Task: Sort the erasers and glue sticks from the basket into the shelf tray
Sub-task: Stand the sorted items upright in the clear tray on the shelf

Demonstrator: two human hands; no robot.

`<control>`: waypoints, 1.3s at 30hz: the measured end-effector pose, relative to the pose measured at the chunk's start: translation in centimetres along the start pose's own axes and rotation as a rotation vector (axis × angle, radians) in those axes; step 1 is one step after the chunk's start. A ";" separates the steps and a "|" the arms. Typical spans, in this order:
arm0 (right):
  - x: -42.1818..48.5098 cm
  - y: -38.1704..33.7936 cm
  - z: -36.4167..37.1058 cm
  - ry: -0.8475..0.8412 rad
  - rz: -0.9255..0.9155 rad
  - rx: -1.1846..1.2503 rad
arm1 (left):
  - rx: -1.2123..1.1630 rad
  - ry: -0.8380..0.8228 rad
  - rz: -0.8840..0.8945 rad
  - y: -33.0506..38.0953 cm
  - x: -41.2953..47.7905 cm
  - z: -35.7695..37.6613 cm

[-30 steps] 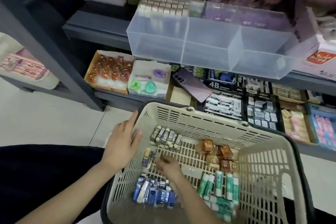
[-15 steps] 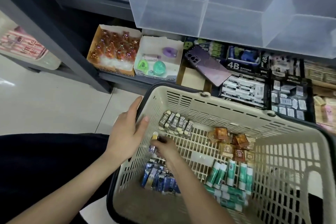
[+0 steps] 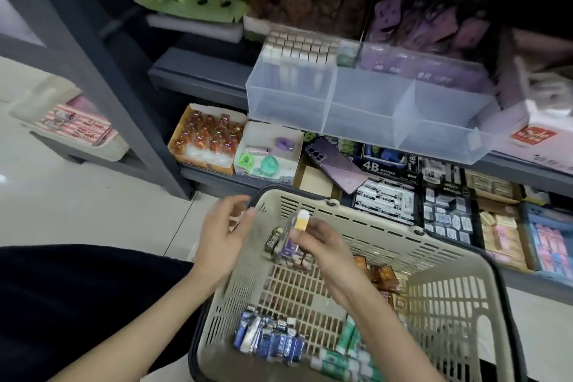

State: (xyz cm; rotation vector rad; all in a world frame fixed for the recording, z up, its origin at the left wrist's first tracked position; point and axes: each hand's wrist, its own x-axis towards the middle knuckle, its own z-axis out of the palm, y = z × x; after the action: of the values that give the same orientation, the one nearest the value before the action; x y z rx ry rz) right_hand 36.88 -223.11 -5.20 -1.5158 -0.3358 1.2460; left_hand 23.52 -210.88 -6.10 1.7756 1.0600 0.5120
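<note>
A beige plastic basket (image 3: 366,220) sits in front of me with blue-wrapped erasers (image 3: 266,339), green glue sticks (image 3: 350,347), orange packets (image 3: 381,276) and dark erasers (image 3: 274,239) on its floor. My right hand (image 3: 322,245) pinches a small blue-and-purple eraser with a yellow-white end (image 3: 296,232), lifted above the basket's far left corner. My left hand (image 3: 221,232) hovers beside the basket's left rim, fingers loosely spread, holding nothing. The clear shelf tray (image 3: 369,102) with three compartments stands on the shelf above; its compartments look bare.
Below the tray, the lower shelf holds boxes of orange trinkets (image 3: 207,136), a white box with small green and purple items (image 3: 268,152), a purple phone (image 3: 336,164) and black eraser boxes (image 3: 384,195). A dark shelf post (image 3: 102,71) stands left. White floor lies to the left.
My right hand has risen out of the basket with the eraser it picked from the floor. My left hand has come off the basket rim. The view has tilted up toward the shelves.
</note>
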 end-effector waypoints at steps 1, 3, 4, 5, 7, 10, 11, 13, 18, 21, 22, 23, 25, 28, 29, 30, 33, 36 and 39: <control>-0.9 -1.8 -0.1 -0.019 -0.057 0.018 | -0.220 -0.131 -0.132 2.2 -0.1 -0.1; -2.3 -4.9 0.0 -0.053 -0.163 0.015 | -0.592 -0.424 -0.358 5.8 0.0 -0.6; -2.9 -6.1 0.1 -0.065 -0.219 0.014 | -0.701 -0.525 -0.395 7.3 0.0 -0.9; -3.4 -7.2 0.2 -0.070 -0.275 0.015 | -0.774 -0.596 -0.397 8.6 0.1 -1.2; -4.1 -8.9 0.4 -0.073 -0.373 0.003 | -0.882 -0.677 -0.366 11.0 0.3 -1.8; -4.8 -10.7 0.5 -0.026 -0.479 -0.069 | -0.945 -0.660 -0.309 13.4 0.8 -2.7; -5.0 -11.3 0.6 0.013 -0.526 -0.110 | -0.935 -0.656 -0.284 13.9 1.0 -2.9; -5.2 -12.4 0.5 0.112 -0.626 -0.172 | -0.909 -0.641 -0.247 14.7 1.6 -3.4; -5.1 -15.0 0.3 0.204 -0.776 -0.297 | -0.870 -0.572 -0.185 16.7 2.8 -4.1; -5.0 -16.4 0.5 0.186 -0.697 -0.217 | -0.848 -0.511 -0.175 17.7 3.6 -4.2; -4.8 -17.0 0.5 0.200 -0.666 -0.194 | -0.847 -0.478 -0.178 17.9 4.1 -4.3; -4.7 -17.7 0.4 0.220 -0.647 -0.180 | -0.862 -0.442 -0.186 18.1 4.6 -4.6; -4.0 -19.4 0.1 0.278 -0.651 -0.176 | -0.919 -0.371 -0.204 18.6 5.7 -5.4; -1.9 -21.8 -0.2 0.364 -0.669 -0.201 | -0.986 -0.275 -0.189 19.1 7.9 -7.1; -0.8 -22.5 -0.2 0.380 -0.666 -0.231 | -1.001 -0.245 -0.177 19.2 8.8 -7.6; 0.3 -23.0 0.0 0.382 -0.663 -0.269 | -1.014 -0.217 -0.169 19.3 9.6 -8.2; 3.9 -24.2 0.8 0.362 -0.642 -0.449 | -1.054 -0.161 -0.162 19.3 11.7 -9.2; 6.7 -25.3 1.4 0.404 -0.623 -0.866 | -1.069 -0.137 -0.162 18.7 13.2 -9.6; 8.0 -26.0 2.0 0.432 -0.590 -1.237 | -1.022 -0.119 -0.167 18.0 14.0 -9.4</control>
State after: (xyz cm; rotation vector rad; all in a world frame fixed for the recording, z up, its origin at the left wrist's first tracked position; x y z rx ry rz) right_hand 48.64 -206.38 12.88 -2.3674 -1.2986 0.1157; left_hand 31.94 -196.96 12.44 0.7949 0.6512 0.6706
